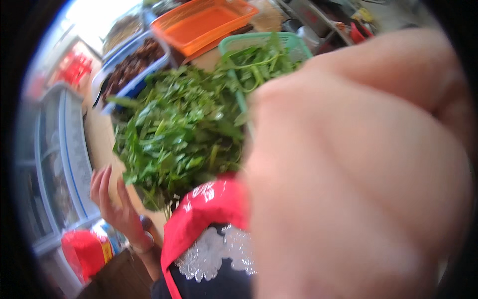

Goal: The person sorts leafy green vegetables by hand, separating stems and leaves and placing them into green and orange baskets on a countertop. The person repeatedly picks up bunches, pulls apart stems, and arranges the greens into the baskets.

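Note:
A big heap of leafy green vegetables [179,123] lies before me on a light-coloured surface. My left hand [114,202] is raised at the lower left, beside the heap's near edge. Its fingers are apart, with nothing visible in them, and a bracelet circles the wrist. Very close to the camera, my right hand [343,160] looms large and blurred. It covers most of the right side, and its fingertips cannot be made out. Behind the heap, more leafy stems [261,67] lie in a green plastic basket [257,37], partly hidden by that hand.
An orange plastic tub [201,26] stands at the back. Left of it, a blue-rimmed container [160,61] holds dark brown food pieces [134,61]. Plastic drawers [56,157] line the left side, above a red package [82,250]. I wear a red apron [213,200].

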Action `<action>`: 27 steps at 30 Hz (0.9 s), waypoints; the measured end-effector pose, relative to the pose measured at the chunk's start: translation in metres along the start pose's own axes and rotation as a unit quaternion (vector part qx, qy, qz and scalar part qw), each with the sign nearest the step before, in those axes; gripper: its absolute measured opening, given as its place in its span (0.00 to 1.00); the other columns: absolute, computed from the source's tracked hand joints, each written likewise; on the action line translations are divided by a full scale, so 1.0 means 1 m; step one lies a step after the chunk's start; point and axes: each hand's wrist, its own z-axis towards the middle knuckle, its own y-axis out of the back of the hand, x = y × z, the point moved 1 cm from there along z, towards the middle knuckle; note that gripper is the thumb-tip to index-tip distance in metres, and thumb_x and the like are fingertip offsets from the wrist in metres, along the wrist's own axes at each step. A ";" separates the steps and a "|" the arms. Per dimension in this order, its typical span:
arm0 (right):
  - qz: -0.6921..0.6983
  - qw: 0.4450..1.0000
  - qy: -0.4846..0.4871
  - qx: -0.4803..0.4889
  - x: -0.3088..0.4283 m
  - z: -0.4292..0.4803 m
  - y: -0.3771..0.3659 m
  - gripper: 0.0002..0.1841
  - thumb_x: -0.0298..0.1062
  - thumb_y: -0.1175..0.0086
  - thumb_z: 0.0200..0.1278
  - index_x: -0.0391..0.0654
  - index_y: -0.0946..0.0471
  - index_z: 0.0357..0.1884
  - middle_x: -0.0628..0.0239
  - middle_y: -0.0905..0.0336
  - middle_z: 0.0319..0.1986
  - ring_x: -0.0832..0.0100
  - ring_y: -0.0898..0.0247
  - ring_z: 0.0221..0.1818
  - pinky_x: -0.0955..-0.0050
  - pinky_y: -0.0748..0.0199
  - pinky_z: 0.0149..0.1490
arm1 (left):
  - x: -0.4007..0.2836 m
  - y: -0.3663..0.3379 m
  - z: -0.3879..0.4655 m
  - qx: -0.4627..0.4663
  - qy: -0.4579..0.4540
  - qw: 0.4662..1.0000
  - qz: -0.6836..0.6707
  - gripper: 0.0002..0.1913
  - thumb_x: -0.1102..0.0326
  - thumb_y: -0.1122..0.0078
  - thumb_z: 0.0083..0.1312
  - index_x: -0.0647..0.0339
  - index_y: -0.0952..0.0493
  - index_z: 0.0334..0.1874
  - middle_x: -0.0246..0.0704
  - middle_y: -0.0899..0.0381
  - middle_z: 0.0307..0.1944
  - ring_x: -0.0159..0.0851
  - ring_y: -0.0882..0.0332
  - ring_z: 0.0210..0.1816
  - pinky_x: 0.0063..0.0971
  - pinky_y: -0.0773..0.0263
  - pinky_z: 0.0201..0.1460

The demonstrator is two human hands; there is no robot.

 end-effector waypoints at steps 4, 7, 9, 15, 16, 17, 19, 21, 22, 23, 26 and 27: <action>0.025 0.996 0.030 -0.078 0.000 0.013 0.040 0.17 0.39 0.59 0.77 0.51 0.36 0.24 0.79 0.44 0.13 0.81 0.45 0.19 0.51 0.31 0.62 | 0.004 -0.022 0.021 0.027 -0.015 0.997 -0.067 0.15 0.75 0.35 0.62 0.63 0.18 0.51 0.37 0.19 0.50 0.43 0.26 0.58 0.36 0.35 0.63; -0.394 0.891 0.028 -0.226 -0.007 -0.022 0.129 0.12 0.41 0.56 0.74 0.45 0.27 0.35 0.74 0.38 0.19 0.76 0.41 0.22 0.43 0.34 0.64 | 0.006 -0.057 0.041 0.145 -0.043 0.985 -0.080 0.18 0.72 0.34 0.61 0.58 0.19 0.55 0.40 0.19 0.52 0.45 0.23 0.56 0.34 0.31 0.61; -0.573 0.771 -0.142 -0.237 -0.031 -0.052 0.183 0.09 0.34 0.51 0.71 0.43 0.25 0.46 0.66 0.23 0.34 0.69 0.27 0.35 0.52 0.31 0.63 | 0.005 -0.093 0.057 0.208 -0.088 0.971 -0.080 0.24 0.68 0.33 0.61 0.56 0.24 0.61 0.42 0.22 0.56 0.48 0.26 0.59 0.36 0.33 0.64; -0.841 0.448 -0.303 0.035 -0.106 -0.145 0.158 0.15 0.28 0.42 0.59 0.41 0.22 0.49 0.55 0.23 0.51 0.54 0.30 0.59 0.56 0.37 0.65 | 0.042 -0.173 0.056 0.319 -0.034 0.946 0.039 0.39 0.60 0.33 0.60 0.52 0.39 0.73 0.53 0.43 0.72 0.58 0.47 0.73 0.49 0.49 0.74; -0.842 0.440 -0.311 0.033 -0.106 -0.149 0.146 0.15 0.28 0.42 0.60 0.41 0.22 0.50 0.57 0.23 0.52 0.53 0.32 0.60 0.56 0.38 0.65 | 0.046 -0.178 0.052 0.331 -0.037 0.942 0.042 0.36 0.61 0.32 0.60 0.51 0.37 0.71 0.47 0.35 0.67 0.53 0.40 0.70 0.44 0.43 0.71; -0.840 0.429 -0.329 0.048 -0.098 -0.148 0.140 0.15 0.30 0.41 0.60 0.42 0.22 0.50 0.58 0.23 0.51 0.55 0.31 0.60 0.56 0.38 0.65 | 0.045 -0.176 0.050 0.360 -0.043 0.932 0.008 0.29 0.62 0.32 0.58 0.55 0.29 0.63 0.42 0.28 0.60 0.51 0.37 0.66 0.44 0.41 0.69; -0.767 0.504 -0.395 0.036 -0.079 -0.129 0.135 0.13 0.32 0.40 0.61 0.42 0.21 0.47 0.58 0.21 0.49 0.56 0.28 0.57 0.58 0.35 0.63 | 0.041 -0.166 0.037 0.358 -0.067 0.931 0.025 0.23 0.65 0.31 0.56 0.57 0.24 0.55 0.39 0.26 0.54 0.51 0.35 0.64 0.43 0.39 0.67; -0.744 0.549 -0.380 -0.020 -0.069 -0.097 0.149 0.10 0.32 0.40 0.62 0.40 0.19 0.43 0.55 0.17 0.43 0.55 0.23 0.49 0.62 0.27 0.56 | 0.035 -0.154 0.023 0.336 -0.073 0.939 0.024 0.20 0.68 0.32 0.55 0.58 0.23 0.51 0.39 0.26 0.49 0.50 0.33 0.60 0.44 0.36 0.63; -0.769 0.528 -0.358 -0.033 -0.063 -0.084 0.162 0.09 0.31 0.42 0.64 0.40 0.19 0.44 0.55 0.18 0.44 0.56 0.23 0.50 0.63 0.27 0.56 | 0.028 -0.145 0.023 0.350 -0.064 0.935 0.016 0.19 0.69 0.33 0.55 0.58 0.24 0.50 0.39 0.26 0.48 0.50 0.32 0.58 0.43 0.35 0.60; -0.805 0.486 -0.338 -0.046 -0.058 -0.078 0.184 0.09 0.31 0.44 0.65 0.39 0.19 0.44 0.55 0.18 0.44 0.56 0.23 0.49 0.62 0.27 0.55 | 0.023 -0.139 0.021 0.362 -0.056 0.930 0.010 0.18 0.70 0.33 0.55 0.58 0.24 0.49 0.39 0.26 0.46 0.50 0.30 0.55 0.42 0.34 0.58; -0.859 0.420 -0.267 -0.119 -0.061 -0.079 0.270 0.15 0.34 0.43 0.65 0.39 0.21 0.50 0.53 0.18 0.41 0.54 0.23 0.47 0.60 0.27 0.53 | 0.010 -0.132 0.014 0.351 -0.081 0.933 -0.010 0.16 0.71 0.34 0.54 0.59 0.25 0.44 0.39 0.27 0.43 0.49 0.27 0.46 0.39 0.33 0.51; -0.834 0.410 -0.342 -0.139 -0.065 -0.084 0.290 0.14 0.34 0.42 0.65 0.38 0.21 0.50 0.52 0.18 0.40 0.54 0.23 0.45 0.60 0.26 0.52 | 0.006 -0.130 0.013 0.352 -0.092 0.932 0.002 0.15 0.71 0.34 0.53 0.59 0.25 0.44 0.39 0.28 0.43 0.49 0.28 0.46 0.39 0.33 0.50</action>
